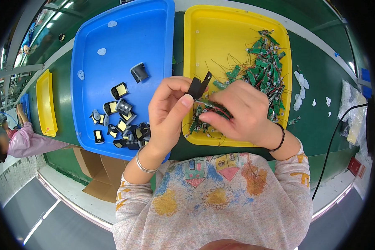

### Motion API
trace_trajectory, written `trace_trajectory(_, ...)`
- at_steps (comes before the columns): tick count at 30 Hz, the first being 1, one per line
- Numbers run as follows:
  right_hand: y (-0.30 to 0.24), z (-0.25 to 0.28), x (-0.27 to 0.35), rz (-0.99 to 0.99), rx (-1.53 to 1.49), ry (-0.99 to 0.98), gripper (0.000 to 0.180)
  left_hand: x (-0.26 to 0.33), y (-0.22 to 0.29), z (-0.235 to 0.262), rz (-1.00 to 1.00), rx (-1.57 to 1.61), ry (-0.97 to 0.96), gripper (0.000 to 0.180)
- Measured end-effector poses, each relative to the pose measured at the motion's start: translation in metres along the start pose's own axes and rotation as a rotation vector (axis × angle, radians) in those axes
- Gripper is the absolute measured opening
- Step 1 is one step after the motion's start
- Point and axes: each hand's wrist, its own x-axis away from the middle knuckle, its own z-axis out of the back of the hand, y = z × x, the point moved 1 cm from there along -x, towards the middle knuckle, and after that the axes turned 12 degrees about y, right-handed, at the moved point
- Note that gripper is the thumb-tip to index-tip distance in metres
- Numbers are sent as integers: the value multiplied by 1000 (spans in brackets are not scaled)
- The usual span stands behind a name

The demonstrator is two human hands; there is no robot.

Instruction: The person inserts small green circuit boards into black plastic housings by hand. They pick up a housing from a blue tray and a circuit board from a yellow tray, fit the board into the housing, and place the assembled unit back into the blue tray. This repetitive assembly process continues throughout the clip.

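Between thumb and fingers, my left hand (169, 106) grips a black plastic housing (198, 85), raised over the near left part of the yellow tray (208, 23). Close beside it, my right hand (239, 110) pinches a green circuit board (214, 107) with thin wires, its end at the housing's lower edge. My right fingers partly hide the board. Many more green circuit boards (260, 68) with dark and red wires lie heaped along the tray's right side. In the blue tray (123, 37) to the left are several black housings (120, 90) with pale yellow pads.
White flat plastic pieces (301, 83) lie on the green table right of the yellow tray, near clear plastic bags (350, 108) and a black cable (335, 146). A cardboard box (102, 173) stands below the blue tray. Far left, a person in pink (31, 139) sits near another yellow tray (46, 104).
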Motion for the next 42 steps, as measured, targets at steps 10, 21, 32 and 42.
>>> trace_trajectory(10, 11, -1, -3, -231, -264, -13, 9, -5, 4, -6, 167, 156, 9, 17)
trace_trajectory(21, 11, -2, -3, -132, -271, -77, 10, -3, 6, 5, 147, 182, -3, 22)
trace_trajectory(32, 13, 1, -3, -113, -211, -130, 14, -6, 11, 2, 173, 17, 26, 20)
trace_trajectory(42, 13, -4, 1, -872, -804, -195, 8, -6, 11, 3, -56, -234, 22, 42)
